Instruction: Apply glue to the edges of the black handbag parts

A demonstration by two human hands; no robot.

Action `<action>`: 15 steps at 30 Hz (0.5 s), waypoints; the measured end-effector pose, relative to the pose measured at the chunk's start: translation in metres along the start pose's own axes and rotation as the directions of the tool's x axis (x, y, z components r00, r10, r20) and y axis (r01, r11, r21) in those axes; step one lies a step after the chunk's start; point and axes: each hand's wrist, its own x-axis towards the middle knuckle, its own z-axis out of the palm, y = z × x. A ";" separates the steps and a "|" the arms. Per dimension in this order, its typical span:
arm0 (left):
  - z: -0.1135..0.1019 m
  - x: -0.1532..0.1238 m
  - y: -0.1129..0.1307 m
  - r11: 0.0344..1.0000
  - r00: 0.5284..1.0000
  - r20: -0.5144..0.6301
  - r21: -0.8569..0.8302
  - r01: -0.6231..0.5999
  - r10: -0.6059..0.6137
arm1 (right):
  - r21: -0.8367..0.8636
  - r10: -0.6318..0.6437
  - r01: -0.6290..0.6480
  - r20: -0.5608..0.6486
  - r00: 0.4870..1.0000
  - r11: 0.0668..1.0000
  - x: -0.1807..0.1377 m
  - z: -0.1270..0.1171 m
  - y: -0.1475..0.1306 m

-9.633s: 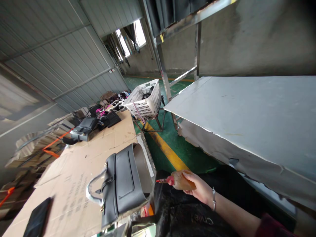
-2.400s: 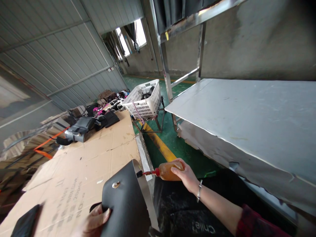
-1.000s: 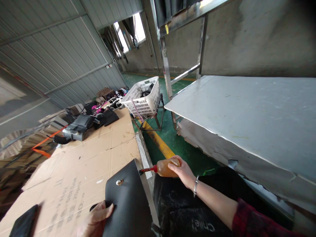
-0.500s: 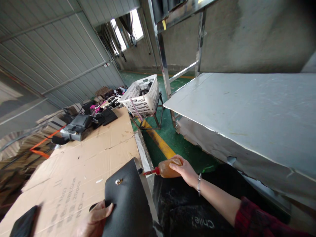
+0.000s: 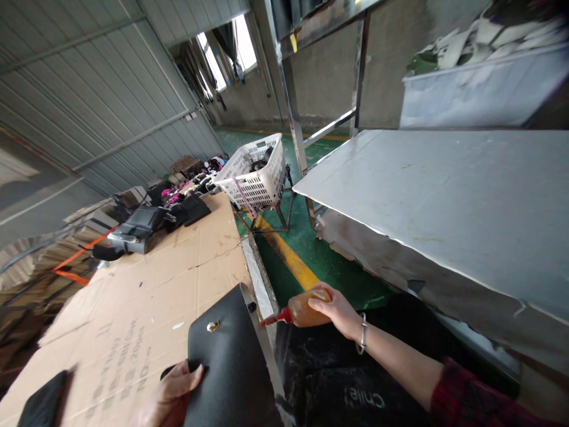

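Note:
A black leather-like bag flap [image 5: 229, 362] with a small metal stud [image 5: 213, 326] stands tilted over the cardboard. My left hand [image 5: 178, 385] grips its left edge, thumb on the front face; the other fingers are hidden behind it. My right hand [image 5: 336, 311] is wrapped round a squeeze bottle [image 5: 309, 308] of amber liquid, lying nearly level. The red nozzle [image 5: 278, 318] points left, close to the flap's right edge; whether it touches cannot be told. A small black knob [image 5: 252, 307] sits near that edge. Beneath the bottle lies dark cloth [image 5: 338, 367] with white lettering.
Printed cardboard [image 5: 178, 284] covers the left table. Black bags [image 5: 140, 228] lie at its far end, and a dark flat piece [image 5: 42, 400] at the near left. A white basket [image 5: 255, 184] stands beyond. On the right is a grey-topped table [image 5: 444, 190], with a loaded pale bin [image 5: 480, 95] behind.
My right hand and the bottle have shifted slightly right and down, away from the black knob. A loaded pale bin has come into view at the upper right. My left hand holds still.

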 end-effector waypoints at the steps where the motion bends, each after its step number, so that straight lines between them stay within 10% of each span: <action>1: -0.001 0.000 0.000 1.000 1.000 0.001 -0.002 -0.002 0.002 | -0.017 -0.001 0.002 0.020 1.000 1.000 -0.004 -0.003 0.000; 7: -0.006 0.003 -0.001 1.000 1.000 -0.027 0.007 -0.004 0.004 | -0.058 0.052 -0.044 0.146 0.988 0.997 -0.023 -0.013 -0.001; 15: -0.003 0.001 0.001 1.000 0.999 -0.042 0.020 -0.011 0.012 | 0.056 0.013 -0.010 -0.049 0.999 0.998 -0.012 -0.015 0.005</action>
